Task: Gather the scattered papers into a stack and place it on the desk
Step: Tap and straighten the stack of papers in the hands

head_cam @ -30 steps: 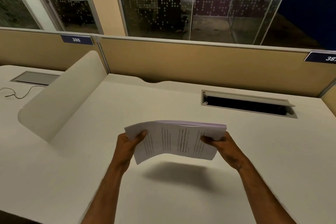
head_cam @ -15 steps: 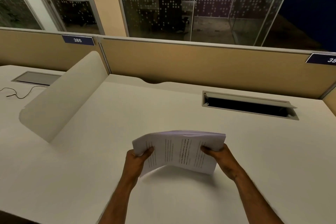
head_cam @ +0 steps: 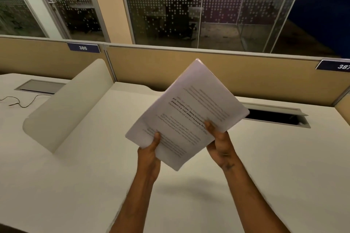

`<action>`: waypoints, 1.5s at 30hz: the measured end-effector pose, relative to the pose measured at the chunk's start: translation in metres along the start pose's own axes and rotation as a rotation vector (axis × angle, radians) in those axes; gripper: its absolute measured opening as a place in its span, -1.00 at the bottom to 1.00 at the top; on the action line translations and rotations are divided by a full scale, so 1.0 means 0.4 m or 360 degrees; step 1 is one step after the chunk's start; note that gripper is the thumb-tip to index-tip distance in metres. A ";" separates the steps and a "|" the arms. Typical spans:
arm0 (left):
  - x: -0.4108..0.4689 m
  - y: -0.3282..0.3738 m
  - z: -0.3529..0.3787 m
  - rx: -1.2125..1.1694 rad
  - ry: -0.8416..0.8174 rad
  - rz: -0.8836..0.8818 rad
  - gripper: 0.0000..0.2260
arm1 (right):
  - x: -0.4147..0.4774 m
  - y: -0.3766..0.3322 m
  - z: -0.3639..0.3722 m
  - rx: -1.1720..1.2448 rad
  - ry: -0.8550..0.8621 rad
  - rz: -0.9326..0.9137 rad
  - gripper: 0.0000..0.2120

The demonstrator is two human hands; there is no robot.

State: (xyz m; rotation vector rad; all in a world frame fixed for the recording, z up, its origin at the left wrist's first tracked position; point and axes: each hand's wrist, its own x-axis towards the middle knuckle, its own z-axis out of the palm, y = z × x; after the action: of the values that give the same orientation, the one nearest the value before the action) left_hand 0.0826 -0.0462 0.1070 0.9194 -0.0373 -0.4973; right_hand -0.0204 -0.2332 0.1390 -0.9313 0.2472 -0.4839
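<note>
A stack of white printed papers (head_cam: 189, 111) is held up in the air above the white desk (head_cam: 75, 176), turned diagonally with one corner pointing up and its printed face toward me. My left hand (head_cam: 149, 154) grips the stack's lower left edge, thumb on the front. My right hand (head_cam: 220, 146) holds the lower right edge, thumb over the text. The sheets look roughly aligned. A shadow of the stack falls on the desk below.
A curved white divider (head_cam: 66, 108) stands on the desk to the left. An open cable slot (head_cam: 274, 115) lies at the back right, another slot (head_cam: 39, 87) and a thin cable (head_cam: 19, 100) at far left. A tan partition (head_cam: 151, 68) runs behind.
The stack was held low and nearly flat over the desk; both hands have since lifted it and tilted it upright and diagonal, closer to the camera.
</note>
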 end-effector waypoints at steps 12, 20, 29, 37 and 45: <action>0.080 0.113 -0.061 0.1275 -0.0509 0.0082 -0.26 | -0.026 -0.004 -0.039 -0.0921 -0.0025 0.0113 -0.71; 0.048 0.029 -0.068 0.0944 -0.0444 0.0019 -0.67 | -0.039 0.031 -0.072 -0.0930 -0.0008 0.0198 -0.71; 0.024 -0.001 -0.128 0.0985 -0.0487 -0.0081 -0.65 | -0.052 0.086 -0.102 -0.1005 -0.0010 0.0327 -0.81; 0.037 0.019 -0.094 0.0865 -0.0299 0.0023 -0.79 | -0.036 0.053 -0.110 -0.0923 -0.0059 0.0309 -0.53; 0.033 0.045 0.007 0.0103 -0.0288 0.0213 -0.60 | -0.053 0.107 -0.067 -0.0159 0.0067 0.0212 -0.39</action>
State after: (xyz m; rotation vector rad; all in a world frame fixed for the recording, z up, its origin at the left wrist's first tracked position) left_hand 0.1008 -0.0449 0.1204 0.9262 -0.2784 -0.4557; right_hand -0.0374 -0.2200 0.0887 -0.9957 0.3720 -0.3709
